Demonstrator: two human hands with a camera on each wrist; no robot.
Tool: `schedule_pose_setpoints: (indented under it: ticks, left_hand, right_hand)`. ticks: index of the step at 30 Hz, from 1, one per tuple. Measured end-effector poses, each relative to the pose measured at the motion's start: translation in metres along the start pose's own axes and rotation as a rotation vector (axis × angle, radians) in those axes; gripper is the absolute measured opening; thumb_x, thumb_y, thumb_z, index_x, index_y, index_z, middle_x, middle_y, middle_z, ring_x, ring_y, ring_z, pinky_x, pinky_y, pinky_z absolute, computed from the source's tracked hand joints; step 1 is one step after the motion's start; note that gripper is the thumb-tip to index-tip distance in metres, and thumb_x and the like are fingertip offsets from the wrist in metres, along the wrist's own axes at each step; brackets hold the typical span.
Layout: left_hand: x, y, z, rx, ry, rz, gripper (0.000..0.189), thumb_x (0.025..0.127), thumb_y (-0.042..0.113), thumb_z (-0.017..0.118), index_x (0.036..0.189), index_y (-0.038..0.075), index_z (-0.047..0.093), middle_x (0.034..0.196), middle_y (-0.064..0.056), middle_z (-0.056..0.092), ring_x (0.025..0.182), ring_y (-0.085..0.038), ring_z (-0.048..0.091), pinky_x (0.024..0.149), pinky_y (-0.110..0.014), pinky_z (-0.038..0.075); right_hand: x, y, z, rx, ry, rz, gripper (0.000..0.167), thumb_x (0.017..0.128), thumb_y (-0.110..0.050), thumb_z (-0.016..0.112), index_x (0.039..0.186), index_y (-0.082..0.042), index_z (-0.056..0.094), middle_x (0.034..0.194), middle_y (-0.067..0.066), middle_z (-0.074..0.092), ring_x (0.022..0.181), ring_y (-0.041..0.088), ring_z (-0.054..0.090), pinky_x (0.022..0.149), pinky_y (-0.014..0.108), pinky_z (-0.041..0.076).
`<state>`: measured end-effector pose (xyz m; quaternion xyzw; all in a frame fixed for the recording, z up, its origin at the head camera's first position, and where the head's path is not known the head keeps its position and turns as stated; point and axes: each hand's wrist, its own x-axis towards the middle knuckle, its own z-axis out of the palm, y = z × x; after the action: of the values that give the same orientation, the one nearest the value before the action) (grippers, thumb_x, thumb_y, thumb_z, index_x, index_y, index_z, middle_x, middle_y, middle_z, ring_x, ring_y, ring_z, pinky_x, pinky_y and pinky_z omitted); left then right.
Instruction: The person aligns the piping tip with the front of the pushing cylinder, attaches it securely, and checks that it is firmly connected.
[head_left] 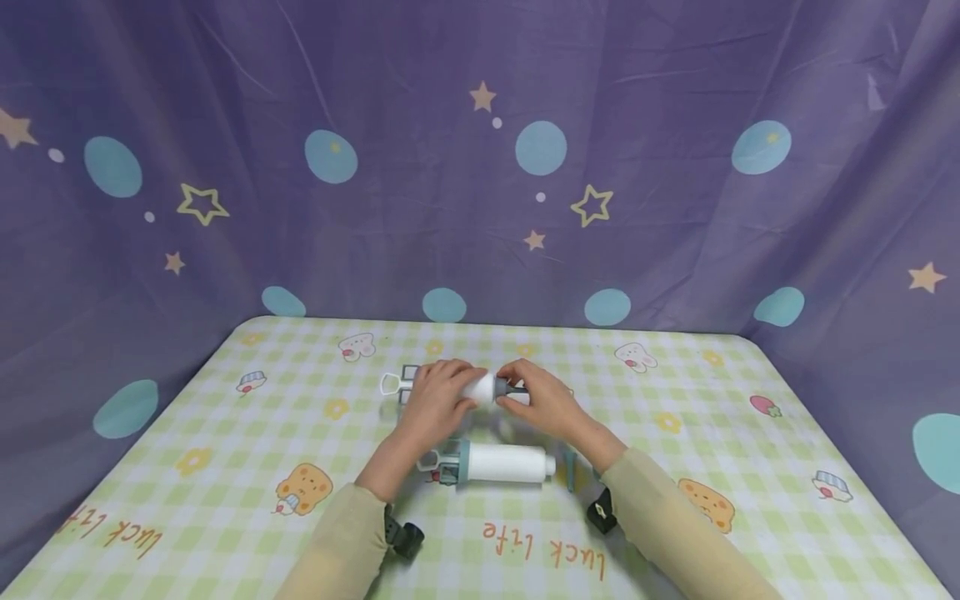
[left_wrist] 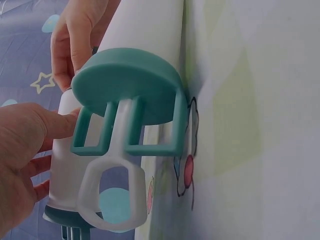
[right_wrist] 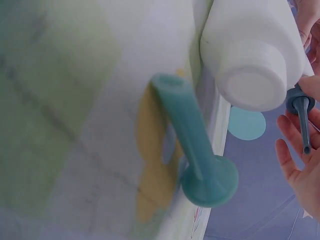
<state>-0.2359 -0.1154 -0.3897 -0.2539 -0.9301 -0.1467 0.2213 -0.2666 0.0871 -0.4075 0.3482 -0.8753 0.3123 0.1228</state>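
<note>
My left hand (head_left: pixel 438 398) grips the white barrel (head_left: pixel 480 388) of a large plastic pastry syringe, whose white ring handle (head_left: pixel 390 384) sticks out to the left. At the barrel's right end my right hand (head_left: pixel 546 404) pinches a dark grey nozzle (head_left: pixel 513 389). The nozzle's narrow spout (right_wrist: pixel 304 127) points away from the barrel in the right wrist view. Nearer to me, a second syringe (head_left: pixel 506 463) lies on its side with a teal collar (left_wrist: pixel 132 82) and a white ring handle (left_wrist: pixel 112 195). A loose teal nozzle (right_wrist: pixel 192 135) lies by its capped white tip (right_wrist: pixel 254 82).
A green-and-white checked cloth (head_left: pixel 300 417) with printed cartoon figures covers the table. Behind it and at both sides hangs a purple curtain (head_left: pixel 420 208) with stars and blue spots. Each wrist carries a small black camera (head_left: pixel 405 540).
</note>
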Motion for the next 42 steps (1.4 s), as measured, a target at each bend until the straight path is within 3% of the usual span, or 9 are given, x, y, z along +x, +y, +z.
schedule_pose_setpoints:
  ticks: [13,25,33,42]
  left_hand:
    - [-0.0003,0.0005,0.0002,0.016,0.0,0.002,0.044,0.075,0.022,0.073,0.117,0.019,0.061,0.112,-0.001,0.06,0.104,-0.022,0.053,0.089,-0.043,0.038]
    - [-0.0006,0.0027,-0.0013,0.013,-0.007,0.006,0.044,0.076,0.022,0.073,0.118,0.019,0.061,0.112,-0.001,0.059,0.105,-0.021,0.053,0.088,-0.043,0.039]
    - [-0.0007,0.0012,-0.0017,0.01,-0.007,0.0,0.044,0.075,0.02,0.073,0.118,0.018,0.061,0.112,-0.001,0.06,0.104,-0.021,0.053,0.089,-0.043,0.039]
    - [0.0008,0.0005,-0.0006,0.009,-0.01,0.006,0.044,0.076,0.02,0.072,0.118,0.018,0.06,0.112,-0.002,0.059,0.104,-0.022,0.053,0.088,-0.043,0.038]
  right_hand:
    - [-0.0002,-0.0003,-0.0005,0.044,-0.058,0.076,0.031,0.092,-0.036,0.051,0.116,-0.017,0.054,0.103,-0.001,0.061,0.098,0.014,0.059,0.079,0.029,0.05]
    - [0.0002,0.0005,-0.0006,0.053,-0.083,0.114,0.034,0.094,-0.041,0.043,0.116,-0.016,0.054,0.093,-0.003,0.064,0.086,0.011,0.062,0.077,0.03,0.051]
    - [-0.0003,-0.0002,-0.0026,0.062,-0.069,0.145,0.044,0.089,-0.045,0.052,0.121,-0.015,0.053,0.106,-0.001,0.062,0.093,0.012,0.059,0.077,0.031,0.05]
    - [-0.0014,0.0016,-0.0042,0.013,-0.008,0.01,0.038,0.082,-0.029,0.068,0.114,-0.015,0.053,0.108,-0.001,0.056,0.09,0.011,0.058,0.074,0.026,0.05]
